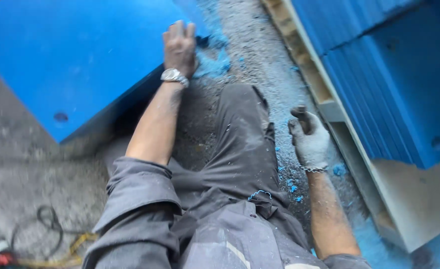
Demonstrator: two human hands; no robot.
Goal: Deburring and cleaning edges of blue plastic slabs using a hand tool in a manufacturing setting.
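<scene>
The left hand (180,47) lies flat on the near right corner of a large blue plastic sheet (75,55), fingers (179,30) stretched out and together, palm down, gripping nothing. A metal wristwatch (174,75) sits on that wrist, and the bare forearm runs back to a rolled grey sleeve (140,192). The sheet fills the far left of the scene, lies tilted with its dark edge lifted over the concrete floor (40,174), and has round holes drilled in its face.

The right hand (308,137) hangs in the air to the right, dusted white, fingers loosely curled with the thumb raised; it holds nothing and touches nothing. A thin chain bracelet (312,169) circles its wrist. It is well apart from the sheet under the left hand, with the person's grey trouser leg (242,134) between them.

Blue shavings (212,62) lie heaped on the floor just beside the left hand, and more are scattered along the floor near the right hand and on the trousers. On the right a stack of blue sheets (394,74) rests on a pale wooden pallet (329,109). At the near left a dark cable (50,224) loops on the floor beside a yellow cord (78,246).
</scene>
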